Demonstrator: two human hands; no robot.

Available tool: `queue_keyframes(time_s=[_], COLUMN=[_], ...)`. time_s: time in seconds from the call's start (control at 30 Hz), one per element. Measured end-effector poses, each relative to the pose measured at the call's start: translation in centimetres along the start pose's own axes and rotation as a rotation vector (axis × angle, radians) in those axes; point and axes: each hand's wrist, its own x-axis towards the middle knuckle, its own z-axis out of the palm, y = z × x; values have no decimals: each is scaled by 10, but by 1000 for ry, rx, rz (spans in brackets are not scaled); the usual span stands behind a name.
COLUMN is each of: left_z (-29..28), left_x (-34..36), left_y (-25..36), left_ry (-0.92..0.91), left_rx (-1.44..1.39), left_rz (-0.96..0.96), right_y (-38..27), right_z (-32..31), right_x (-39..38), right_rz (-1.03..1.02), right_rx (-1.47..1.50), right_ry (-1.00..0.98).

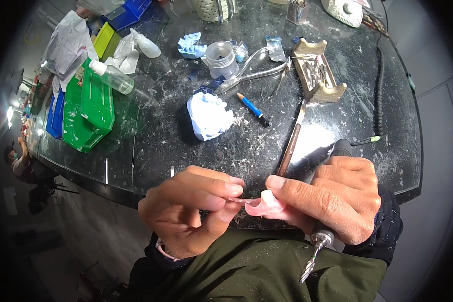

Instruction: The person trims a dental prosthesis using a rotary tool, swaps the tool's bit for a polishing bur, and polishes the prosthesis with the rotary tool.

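A pink partial denture (259, 207) with a whitish tooth is held low over the near table edge, above my dark green apron. My left hand (191, 206) pinches its thin left end between thumb and fingers. From the other side, my right hand (337, 196) grips the denture with its thumb on top; the fingers beneath are partly hidden. That same hand is closed around a rotary handpiece (321, 239), whose fluted metal bur (308, 268) points down toward the apron, away from the denture. The handpiece's dark rear end shows above the knuckles.
Beyond my hands stand a pale blue dental model (208, 116), a blue pencil (250, 106) and a wooden-handled knife (290, 148). Farther back are pliers (259, 74), a clear jar (221, 63) and a tool holder (314, 93). Green bins (85, 123) sit left. A coiled cord (380, 95) runs right.
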Motion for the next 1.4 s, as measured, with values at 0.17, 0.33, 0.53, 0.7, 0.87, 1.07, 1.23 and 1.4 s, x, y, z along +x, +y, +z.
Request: queue_keyframes(time_s=[0.17, 0.33, 0.53, 0.7, 0.87, 1.07, 1.23, 1.4], left_z=[-11, -25, 6, 2, 14, 13, 12, 13], left_x=[-3, -11, -6, 9, -4, -3, -2, -3], left_y=[5, -6, 12, 1, 12, 7, 14, 10], left_ry=[-73, -478, -228, -421, -158, -207, -192, -176], left_rx=[-80, -107, -161, -108, -231, -252, -238, -197], left_rz=[-221, -133, -78, 186, -63, -92, -102, -111], right_y=[7, 4, 5, 3, -1, 2, -1, 1], right_z=[-9, -9, -15, -12, -9, -8, -6, -6], right_x=[-1, -1, 0, 2, 5, 2, 5, 3], right_rz=[-74, 14, -46, -65, -57, -42, -52, -34], right_rx=[2, 7, -91, -86, -110, -125, -111, -130], right_ry=[-107, 32, -139, -126, -114, -129, -110, -118])
